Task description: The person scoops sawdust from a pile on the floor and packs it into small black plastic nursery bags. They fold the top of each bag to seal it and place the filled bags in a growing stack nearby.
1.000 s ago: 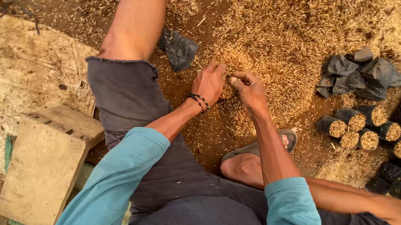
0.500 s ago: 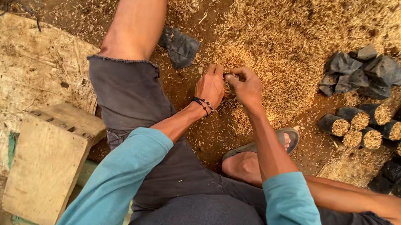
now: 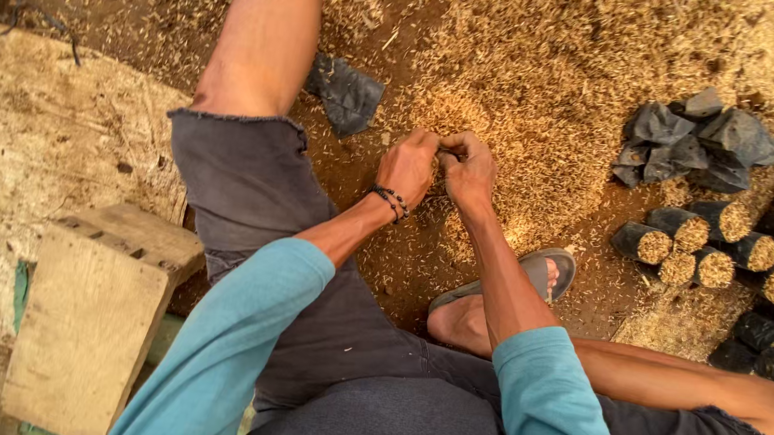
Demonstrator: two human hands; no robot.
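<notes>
My left hand (image 3: pixel 409 167), with a beaded band on its wrist, and my right hand (image 3: pixel 468 170) meet fingertip to fingertip low over a heap of pale husks (image 3: pixel 558 82) on the dirt ground. The fingers of both hands are curled shut and pinch a small dark item (image 3: pixel 445 154) between them. Most of it is hidden, so I cannot tell what it is. I sit with my bare left leg stretched out past the hands and my right foot in a grey sandal (image 3: pixel 541 274) just below them.
A crumpled dark bag (image 3: pixel 348 94) lies left of the hands. To the right are a pile of empty dark bags (image 3: pixel 697 141) and stacked black bags filled with husks (image 3: pixel 694 253). A wooden block (image 3: pixel 99 311) stands at lower left.
Both hands have shifted slightly away from me over the husks and closed tighter together. The bags and the block have not moved.
</notes>
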